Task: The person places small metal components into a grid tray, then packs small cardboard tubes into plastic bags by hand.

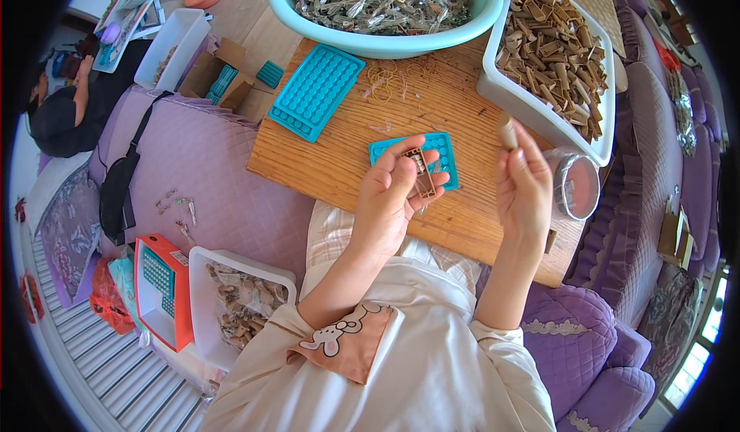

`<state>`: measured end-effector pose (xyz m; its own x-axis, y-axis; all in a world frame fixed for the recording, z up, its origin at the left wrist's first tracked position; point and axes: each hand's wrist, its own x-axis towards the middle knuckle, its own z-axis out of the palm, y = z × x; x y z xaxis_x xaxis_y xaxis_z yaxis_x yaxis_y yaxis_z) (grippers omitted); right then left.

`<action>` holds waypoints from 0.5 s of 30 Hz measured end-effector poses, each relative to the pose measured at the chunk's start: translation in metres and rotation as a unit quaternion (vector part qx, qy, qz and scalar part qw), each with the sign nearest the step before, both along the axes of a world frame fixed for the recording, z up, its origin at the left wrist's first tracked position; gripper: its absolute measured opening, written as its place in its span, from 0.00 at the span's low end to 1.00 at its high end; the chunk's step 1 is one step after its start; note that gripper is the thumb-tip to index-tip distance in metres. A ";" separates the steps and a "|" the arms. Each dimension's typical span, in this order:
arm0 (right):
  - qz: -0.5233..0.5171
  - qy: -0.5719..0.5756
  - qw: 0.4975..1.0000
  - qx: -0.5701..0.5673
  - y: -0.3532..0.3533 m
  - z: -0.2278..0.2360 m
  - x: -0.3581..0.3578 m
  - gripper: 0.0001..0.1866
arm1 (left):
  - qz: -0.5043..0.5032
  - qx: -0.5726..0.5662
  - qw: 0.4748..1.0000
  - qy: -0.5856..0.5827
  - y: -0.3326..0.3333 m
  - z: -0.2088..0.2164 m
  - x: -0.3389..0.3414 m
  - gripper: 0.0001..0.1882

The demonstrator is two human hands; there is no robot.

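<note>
My left hand (387,201) holds a small brown open casing (422,179) between thumb and fingers, with small pale parts inside it. To the right, my right hand (527,189) is raised and pinches a tan curved shell piece (507,133) between thumb and fingertips. The two pieces are apart. Beneath my left hand, a small teal tray (453,162) with round cups lies on the wooden table (324,166), partly hidden by the fingers. A round clear tub (578,185) with a pinkish inside stands just right of my right hand.
A larger teal tray (317,93) lies at the table's left, beside loose yellow rubber bands (385,81). Behind stand a light-blue basin (385,45) of clear-wrapped pieces and a white bin (493,85) of brown shells. Another white bin (202,293) sits lower left; another person (65,124) is far left.
</note>
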<state>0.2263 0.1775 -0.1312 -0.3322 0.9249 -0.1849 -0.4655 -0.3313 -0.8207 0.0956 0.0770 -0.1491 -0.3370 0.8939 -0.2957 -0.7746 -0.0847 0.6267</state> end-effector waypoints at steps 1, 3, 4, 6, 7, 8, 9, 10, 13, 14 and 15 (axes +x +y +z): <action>0.021 0.010 1.000 -0.018 -0.008 0.000 -0.001 0.16 | 0.000 0.019 0.999 -0.035 -0.001 0.000 -0.001 0.19; 0.034 0.014 0.999 -0.001 -0.020 -0.002 -0.001 0.16 | -0.001 0.039 0.997 -0.072 -0.002 0.001 0.000 0.20; 0.046 0.018 0.999 0.017 -0.025 -0.003 -0.001 0.16 | 0.007 0.038 0.998 -0.056 -0.002 0.001 0.002 0.20; 0.050 0.011 0.998 0.029 -0.035 -0.005 -0.004 0.16 | 0.018 0.037 0.998 -0.040 -0.003 0.001 0.003 0.20; 0.027 -0.002 0.998 0.052 -0.041 -0.005 -0.007 0.16 | 0.026 0.042 0.999 -0.020 -0.004 0.001 0.004 0.20; 0.003 -0.015 0.997 0.075 -0.046 -0.005 -0.010 0.16 | 0.033 0.048 0.998 -0.001 -0.004 0.001 0.005 0.20; -0.010 -0.037 0.996 0.086 -0.051 -0.009 -0.011 0.15 | 0.033 0.048 0.998 -0.001 -0.005 0.002 0.007 0.20; -0.010 -0.038 0.995 0.087 -0.055 -0.013 -0.011 0.15 | 0.038 0.064 0.997 0.011 -0.005 0.005 0.008 0.20; -0.038 -0.137 0.979 0.148 -0.071 -0.023 -0.016 0.15 | 0.044 0.084 0.994 0.045 -0.008 0.007 0.012 0.21; -0.038 -0.138 0.979 0.147 -0.075 -0.025 -0.019 0.15 | 0.045 0.089 0.993 0.066 -0.008 0.007 0.013 0.22; -0.056 -0.134 0.975 0.166 -0.079 -0.027 -0.022 0.14 | 0.044 0.089 0.993 0.066 -0.009 0.006 0.013 0.22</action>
